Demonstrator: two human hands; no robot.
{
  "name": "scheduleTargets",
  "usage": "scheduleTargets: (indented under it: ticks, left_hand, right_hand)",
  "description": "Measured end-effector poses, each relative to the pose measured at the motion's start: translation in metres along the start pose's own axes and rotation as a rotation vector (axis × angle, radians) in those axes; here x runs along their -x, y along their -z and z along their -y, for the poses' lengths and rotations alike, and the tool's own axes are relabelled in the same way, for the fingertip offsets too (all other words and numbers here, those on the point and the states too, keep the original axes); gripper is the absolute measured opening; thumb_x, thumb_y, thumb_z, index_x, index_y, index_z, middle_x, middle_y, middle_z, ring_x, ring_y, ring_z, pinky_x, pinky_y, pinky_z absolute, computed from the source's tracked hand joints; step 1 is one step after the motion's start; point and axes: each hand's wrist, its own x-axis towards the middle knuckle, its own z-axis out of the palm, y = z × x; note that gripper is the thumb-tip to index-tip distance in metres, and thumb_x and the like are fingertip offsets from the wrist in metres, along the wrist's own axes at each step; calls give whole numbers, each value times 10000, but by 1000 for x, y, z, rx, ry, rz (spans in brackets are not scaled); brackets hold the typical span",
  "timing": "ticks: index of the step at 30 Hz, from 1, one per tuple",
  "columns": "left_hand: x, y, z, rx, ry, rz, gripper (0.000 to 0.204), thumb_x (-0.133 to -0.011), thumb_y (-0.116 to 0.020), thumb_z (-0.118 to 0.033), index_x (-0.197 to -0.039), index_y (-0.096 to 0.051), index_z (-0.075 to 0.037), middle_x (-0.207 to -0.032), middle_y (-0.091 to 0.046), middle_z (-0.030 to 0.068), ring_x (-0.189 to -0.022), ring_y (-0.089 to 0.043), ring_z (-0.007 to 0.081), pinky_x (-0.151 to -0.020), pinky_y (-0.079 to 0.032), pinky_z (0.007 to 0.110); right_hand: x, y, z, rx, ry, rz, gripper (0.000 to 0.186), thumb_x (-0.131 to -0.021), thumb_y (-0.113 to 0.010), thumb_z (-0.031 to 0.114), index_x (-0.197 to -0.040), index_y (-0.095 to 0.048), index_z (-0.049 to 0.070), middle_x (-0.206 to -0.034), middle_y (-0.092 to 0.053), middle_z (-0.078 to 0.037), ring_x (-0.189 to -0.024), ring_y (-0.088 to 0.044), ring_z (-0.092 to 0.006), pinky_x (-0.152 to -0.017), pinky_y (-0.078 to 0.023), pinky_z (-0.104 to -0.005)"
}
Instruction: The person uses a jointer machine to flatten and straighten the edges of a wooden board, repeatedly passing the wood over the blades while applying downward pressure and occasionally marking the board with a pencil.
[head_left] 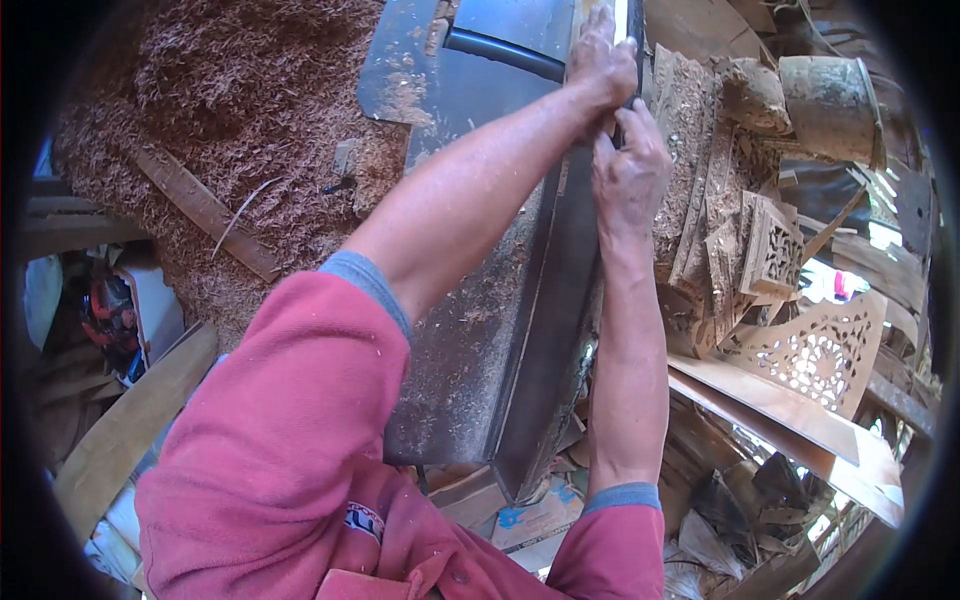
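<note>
My left hand [600, 65] reaches far forward, its partly bent fingers gripping a pale wooden strip [620, 14] along the dark straight edge of a grey metal machine bed [447, 395]. My right hand [632, 170] is just below it on the same edge, fingers curled; what lies beneath them is hidden. A black cylindrical bar [500, 53] spans an opening in the bed left of my left hand. Sawdust and shavings are scattered over the metal.
Reddish shavings [220, 90] heap at left around a plank [205, 210]. At right are dusty timbers [690, 190], a round wooden block [825, 105], a carved block [770, 245], a fretwork panel [805, 355] and long boards [760, 420]. Scraps and bags lie below.
</note>
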Motion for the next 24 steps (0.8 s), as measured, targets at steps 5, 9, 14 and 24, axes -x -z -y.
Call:
scheduleTargets:
  ticks: [5, 9, 14, 24]
  left_hand:
    - [-14, -9, -4, 106, -11, 12, 612, -971, -532, -221, -1495, -374, 53, -1483, -439, 312, -1397, -422, 418, -1178, -336, 417]
    - [-42, -16, 11, 43, -17, -21, 603, -972, -543, -231, -1488, -382, 36, -1445, -460, 304, -1353, -447, 404, -1136, -365, 416]
    - [-53, -23, 17, 46, 3, 21, 527, -966, -548, -227, -1421, -434, 12, -1295, -520, 260, -1180, -501, 379, -997, -411, 418]
    - [-84, -36, 19, 47, -1, 68, 380, -954, -559, -219, -1287, -536, -35, -994, -638, 171, -832, -609, 329, -720, -505, 421]
  right_hand:
    - [-18, -11, -17, 36, -49, -37, 133, -843, -707, 136, -934, -699, 39, -1161, -670, -274, -1085, -660, -422, -923, -538, -478]
    - [-33, -24, -25, 34, -6, -39, 146, -830, -709, 141, -939, -703, 44, -1172, -670, -267, -1061, -673, -411, -905, -547, -474]
    - [-47, -29, -34, 8, 45, -20, 132, -818, -695, 112, -912, -688, 21, -1003, -697, -174, -928, -679, -370, -824, -543, -443]
    - [-72, -41, -51, 77, 117, -65, 127, -806, -712, 140, -870, -676, 36, -890, -686, -133, -890, -664, -346, -797, -528, -435]
